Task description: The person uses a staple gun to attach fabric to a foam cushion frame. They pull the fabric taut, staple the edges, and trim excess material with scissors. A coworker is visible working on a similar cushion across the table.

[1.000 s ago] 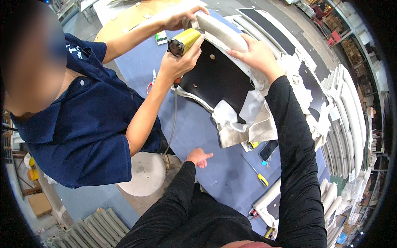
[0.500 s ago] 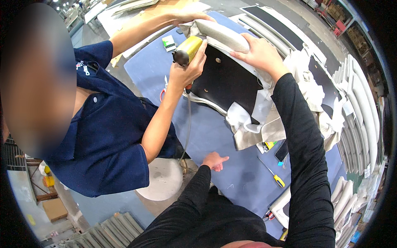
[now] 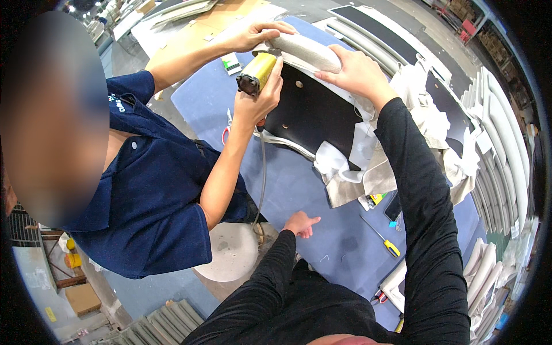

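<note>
1. Navy polo shirt (image 3: 144, 201) at left, on a co-worker leaning over the blue-covered workbench (image 3: 299, 190).
2. Round white stool seat (image 3: 226, 253) near, below the bench edge.
3. Yellow pneumatic stapler (image 3: 257, 73) gripped in the co-worker's hand (image 3: 257, 103), nose against the padded roll; grey hose (image 3: 263, 172) hanging down from it.
4. Co-worker's other hand (image 3: 250, 35) far, fingers curled over the left end of the roll.
5. Left hand (image 3: 300, 223) resting on the near bench edge, fingers loosely spread, empty.
6. Black chair-back panel (image 3: 313, 112) at bench centre, tilted up, its top edge wrapped by the grey padded roll (image 3: 305, 52).
7. Right hand (image 3: 353, 72) pressing down on the roll's right end, fingers together, flat.
8. Loose beige fabric (image 3: 368, 172) bunched below the panel.
9. Yellow-handled screwdriver (image 3: 382, 238) lying near right on the bench.
10. Stacked white curved panels (image 3: 506, 149) far right.
</note>
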### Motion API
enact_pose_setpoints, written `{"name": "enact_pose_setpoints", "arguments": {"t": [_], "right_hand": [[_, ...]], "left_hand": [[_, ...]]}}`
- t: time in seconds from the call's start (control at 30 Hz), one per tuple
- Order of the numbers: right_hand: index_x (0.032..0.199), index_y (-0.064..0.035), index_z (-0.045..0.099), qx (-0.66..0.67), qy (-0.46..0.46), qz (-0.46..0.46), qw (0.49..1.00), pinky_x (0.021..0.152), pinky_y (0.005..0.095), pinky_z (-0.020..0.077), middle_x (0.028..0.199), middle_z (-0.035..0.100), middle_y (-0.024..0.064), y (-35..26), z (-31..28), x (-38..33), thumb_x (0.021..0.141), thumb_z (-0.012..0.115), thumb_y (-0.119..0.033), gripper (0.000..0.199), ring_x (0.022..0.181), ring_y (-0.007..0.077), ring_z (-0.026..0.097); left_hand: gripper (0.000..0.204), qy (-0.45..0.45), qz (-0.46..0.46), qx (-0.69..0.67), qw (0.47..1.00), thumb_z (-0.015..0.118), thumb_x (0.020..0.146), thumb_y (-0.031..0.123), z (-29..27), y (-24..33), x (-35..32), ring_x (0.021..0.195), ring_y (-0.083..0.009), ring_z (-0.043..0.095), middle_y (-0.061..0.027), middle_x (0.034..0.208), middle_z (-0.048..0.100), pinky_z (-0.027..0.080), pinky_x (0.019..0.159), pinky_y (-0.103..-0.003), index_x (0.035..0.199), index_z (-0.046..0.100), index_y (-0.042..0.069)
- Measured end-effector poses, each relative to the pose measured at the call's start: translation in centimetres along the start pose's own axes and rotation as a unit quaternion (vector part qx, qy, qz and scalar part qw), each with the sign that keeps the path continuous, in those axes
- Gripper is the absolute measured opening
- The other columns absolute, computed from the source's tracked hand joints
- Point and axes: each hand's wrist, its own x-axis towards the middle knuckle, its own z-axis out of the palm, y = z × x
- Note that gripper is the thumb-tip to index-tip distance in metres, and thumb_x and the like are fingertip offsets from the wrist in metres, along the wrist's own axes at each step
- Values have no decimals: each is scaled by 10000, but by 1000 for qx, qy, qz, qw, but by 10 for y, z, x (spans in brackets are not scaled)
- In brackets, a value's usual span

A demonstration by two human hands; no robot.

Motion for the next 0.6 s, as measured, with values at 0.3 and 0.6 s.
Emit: {"name": "enact_pose_setpoints", "arguments": {"t": [0.3,0.6], "right_hand": [[1431,-130,667,-9,13,-7,1000,966,537,602,1150,796,219,1,3,-2,877,718,-748,831,1094,402,774],[1448,-115,658,-15,10,-4,1000,960,531,607,1132,798,230,3,5,0,876,720,-750,857,1072,408,779]], "left_hand": [[750,-4,-14,1,1000,643,1010,669,0,4,-4,528,-209,680,-142,682,758,452,463,-374,743,795,-15],[747,-6,-15,0,1000,648,1018,636,-1,5,-5,535,-235,693,-160,679,757,527,526,-370,735,794,-40]]}}
